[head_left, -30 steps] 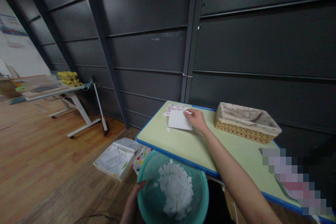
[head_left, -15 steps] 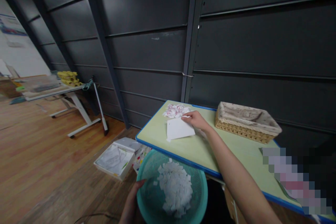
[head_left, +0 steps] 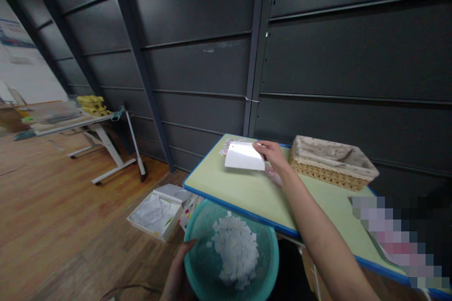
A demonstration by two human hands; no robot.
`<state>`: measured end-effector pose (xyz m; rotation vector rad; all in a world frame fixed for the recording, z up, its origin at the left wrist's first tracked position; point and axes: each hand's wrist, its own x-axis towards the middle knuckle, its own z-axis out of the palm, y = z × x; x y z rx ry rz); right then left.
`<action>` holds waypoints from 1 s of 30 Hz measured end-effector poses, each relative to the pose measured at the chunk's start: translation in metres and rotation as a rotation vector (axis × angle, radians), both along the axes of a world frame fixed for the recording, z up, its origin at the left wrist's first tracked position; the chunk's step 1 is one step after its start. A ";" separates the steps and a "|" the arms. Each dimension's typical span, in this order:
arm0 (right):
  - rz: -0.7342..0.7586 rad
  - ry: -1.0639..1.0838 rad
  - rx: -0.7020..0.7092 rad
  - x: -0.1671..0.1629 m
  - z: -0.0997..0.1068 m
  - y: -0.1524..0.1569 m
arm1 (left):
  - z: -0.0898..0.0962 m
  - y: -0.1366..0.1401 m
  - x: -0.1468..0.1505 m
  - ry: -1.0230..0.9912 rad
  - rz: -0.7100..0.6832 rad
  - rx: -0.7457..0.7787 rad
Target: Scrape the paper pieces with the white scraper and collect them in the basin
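Held by its edge in my right hand [head_left: 269, 152] is a white card [head_left: 244, 157], lifted a little above the pale green tabletop [head_left: 212, 178]. Behind the card, a heap of pinkish-white paper scraps [head_left: 223, 149] is partly covered. Something pinkish and see-through [head_left: 273, 175] lies under my right wrist; I cannot make out what it is. My left hand [head_left: 182, 256] grips the left rim of a teal plastic basket [head_left: 197, 273], thumb over the edge. Inside the basket sits a pile of small white pieces [head_left: 236, 249].
A lined wicker basket [head_left: 328, 178] stands at the table's back right, with a blurred-out flat item [head_left: 391, 240] nearer me. An open white box [head_left: 155, 216] is on the floor at left. Farther off is a wheeled table [head_left: 70, 122]. A dark panelled wall [head_left: 197, 70] rises behind.
My right hand has raised the white card off the tabletop and moved it slightly back, so it now hides much of the scrap heap. My left hand and the teal basket stay put.
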<state>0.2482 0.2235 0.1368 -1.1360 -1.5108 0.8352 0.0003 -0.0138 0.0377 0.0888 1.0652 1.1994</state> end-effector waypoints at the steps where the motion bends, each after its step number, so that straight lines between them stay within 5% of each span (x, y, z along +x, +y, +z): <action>1: -0.128 -0.037 0.059 0.005 0.000 0.003 | -0.002 0.000 0.000 -0.006 -0.006 0.007; 5: -0.424 -0.367 0.174 0.019 -0.002 0.009 | -0.008 0.002 -0.001 -0.045 0.034 -0.023; 10: -0.444 -0.615 0.135 0.018 -0.009 0.011 | 0.003 0.004 0.002 -0.089 0.014 -0.057; 30: -0.248 -0.453 0.100 0.018 -0.010 0.013 | -0.001 0.004 -0.001 0.019 0.020 -0.120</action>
